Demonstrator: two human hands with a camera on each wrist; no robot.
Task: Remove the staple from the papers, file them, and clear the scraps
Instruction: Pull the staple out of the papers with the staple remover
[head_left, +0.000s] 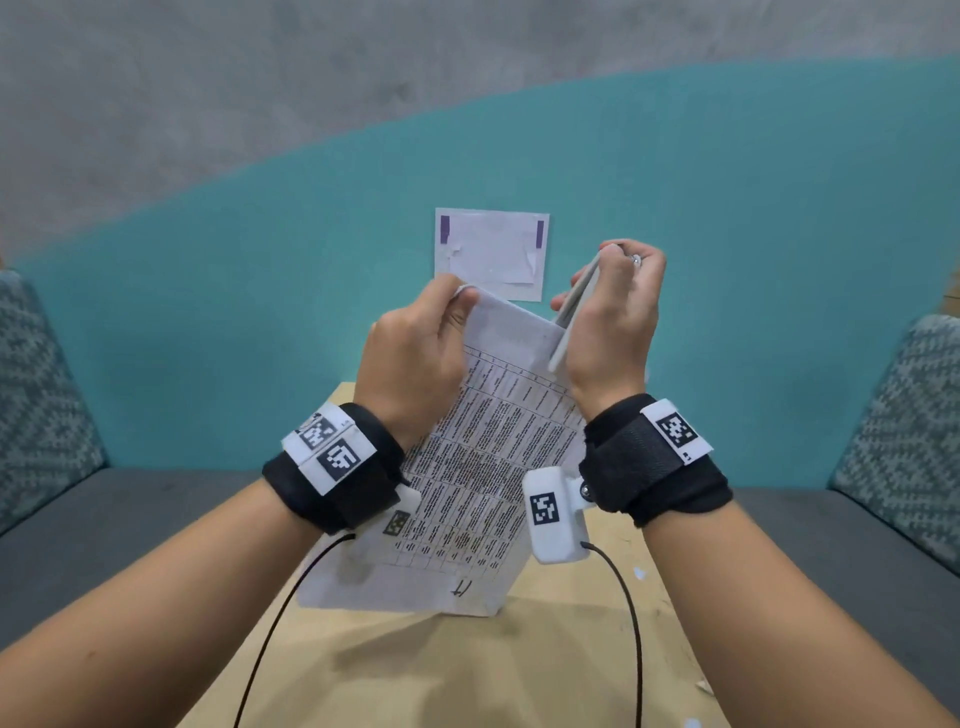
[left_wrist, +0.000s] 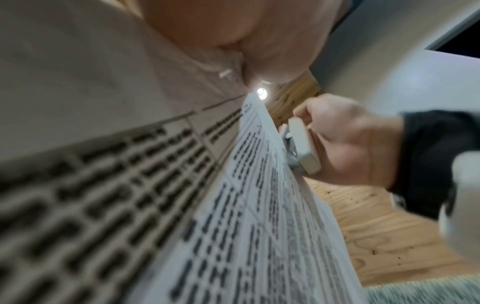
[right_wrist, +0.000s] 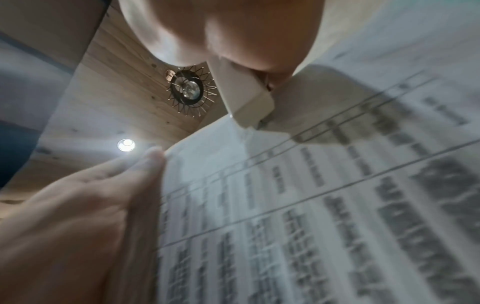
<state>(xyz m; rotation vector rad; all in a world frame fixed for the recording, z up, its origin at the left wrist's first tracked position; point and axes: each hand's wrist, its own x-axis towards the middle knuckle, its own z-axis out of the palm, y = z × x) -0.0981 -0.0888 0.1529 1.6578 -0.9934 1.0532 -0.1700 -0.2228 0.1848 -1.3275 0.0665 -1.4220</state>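
I hold a stapled stack of printed papers (head_left: 483, 467) upright, with its bottom edge over the wooden table (head_left: 467, 675). My left hand (head_left: 457, 296) pinches its top left corner. In the left wrist view a small staple (left_wrist: 224, 73) shows in that corner, just by my thumb (left_wrist: 233, 30). My right hand (head_left: 597, 280) grips a flat white staple remover (head_left: 574, 317) at the papers' top right edge. The right wrist view shows the staple remover (right_wrist: 244, 98) with its tip against the papers (right_wrist: 311, 205), and the left hand's fingers (right_wrist: 91, 205) behind the sheet.
A white sheet with purple strips (head_left: 491, 254) lies flat against the teal surface behind. A grey sofa with patterned cushions (head_left: 36, 395) flanks the table. Small white scraps (head_left: 640, 573) lie on the table's right side. Cables hang from both wrists.
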